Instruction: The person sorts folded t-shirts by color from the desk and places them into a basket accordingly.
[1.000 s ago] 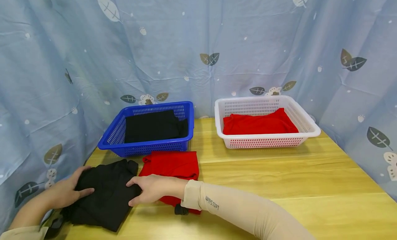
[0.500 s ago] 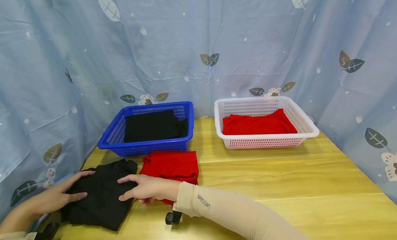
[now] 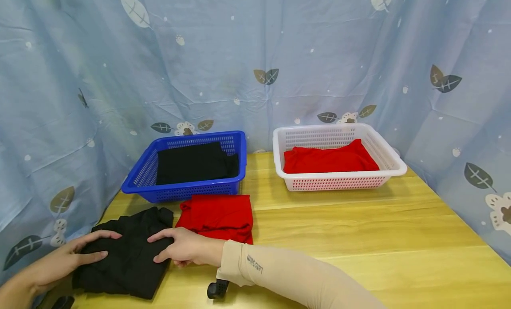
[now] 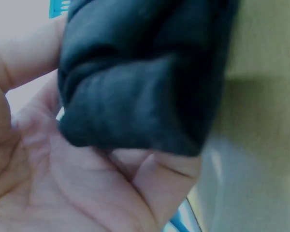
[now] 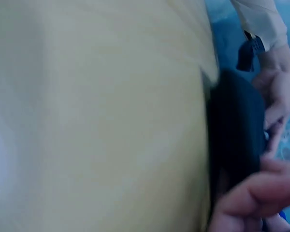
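A folded black garment (image 3: 129,255) lies at the table's left front, with a hand at each side. My left hand (image 3: 60,262) holds its left edge, thumb and a finger on top. In the left wrist view, the thick folded end of the black garment (image 4: 130,106) sits between the fingers of the left hand (image 4: 77,179). My right hand (image 3: 187,247) grips the right edge, the other fingers curled low and partly hidden. In the right wrist view, fingers of the right hand (image 5: 261,195) are at the garment's side, blurred.
A folded red garment (image 3: 219,215) lies right of the black one, partly behind the right hand. Behind stand a blue basket (image 3: 191,187) holding black cloth and a white basket (image 3: 339,182) holding red cloth. A patterned curtain (image 3: 239,56) borders the wooden table (image 3: 339,224).
Both hands have shifted slightly left on the black garment, and the right fingers have moved from its edge to further over its top. The garment itself stays nearly in place.
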A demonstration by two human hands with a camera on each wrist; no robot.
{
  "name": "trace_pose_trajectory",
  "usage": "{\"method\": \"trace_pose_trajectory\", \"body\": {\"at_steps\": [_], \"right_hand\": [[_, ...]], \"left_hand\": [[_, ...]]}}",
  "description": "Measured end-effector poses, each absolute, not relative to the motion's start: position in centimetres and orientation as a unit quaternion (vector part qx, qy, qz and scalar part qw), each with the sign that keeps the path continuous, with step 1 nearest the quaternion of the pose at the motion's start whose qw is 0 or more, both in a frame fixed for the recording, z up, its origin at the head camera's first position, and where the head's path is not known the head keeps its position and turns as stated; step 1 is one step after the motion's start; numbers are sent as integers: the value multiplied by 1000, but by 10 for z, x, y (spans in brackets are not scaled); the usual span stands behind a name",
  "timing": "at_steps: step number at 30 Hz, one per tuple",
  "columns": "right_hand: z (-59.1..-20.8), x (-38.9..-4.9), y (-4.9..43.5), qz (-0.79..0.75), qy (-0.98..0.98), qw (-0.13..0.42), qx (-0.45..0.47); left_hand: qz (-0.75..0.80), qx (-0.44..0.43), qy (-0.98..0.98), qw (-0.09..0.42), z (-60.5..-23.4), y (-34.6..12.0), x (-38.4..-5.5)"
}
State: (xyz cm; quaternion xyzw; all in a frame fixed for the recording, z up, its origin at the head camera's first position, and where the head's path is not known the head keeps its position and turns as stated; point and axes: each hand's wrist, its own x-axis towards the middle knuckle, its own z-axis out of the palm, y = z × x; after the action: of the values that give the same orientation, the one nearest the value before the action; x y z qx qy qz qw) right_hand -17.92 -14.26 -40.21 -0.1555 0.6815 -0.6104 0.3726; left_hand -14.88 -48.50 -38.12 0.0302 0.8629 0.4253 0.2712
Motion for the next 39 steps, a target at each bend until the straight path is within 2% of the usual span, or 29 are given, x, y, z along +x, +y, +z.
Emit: {"method": "trace_pose_trajectory", "body": {"at_steps": [9,13,21,27,36,39], "right_hand": [[-403,-171,-140,-638,684,318,-158],[-398,-176,-134,-638,686,300,-180],[-372,-196,-117,-630,676,298,-239],[-355,-216,-96,-617,681,275,-284],[-341,-244,-62,-605,698,228,-308],[-336,-255,-51,-599,704,209,-319]], "left_hand": [[424,-21,883,202,-373,-472,-136],[430,-20,891,146,-368,-465,-130],[452,-3,891,40,-350,-448,-119],[400,34,915,-33,-340,-428,-121],[424,96,898,-73,-320,-392,-137],[429,104,895,-69,-313,-381,-144]]}}
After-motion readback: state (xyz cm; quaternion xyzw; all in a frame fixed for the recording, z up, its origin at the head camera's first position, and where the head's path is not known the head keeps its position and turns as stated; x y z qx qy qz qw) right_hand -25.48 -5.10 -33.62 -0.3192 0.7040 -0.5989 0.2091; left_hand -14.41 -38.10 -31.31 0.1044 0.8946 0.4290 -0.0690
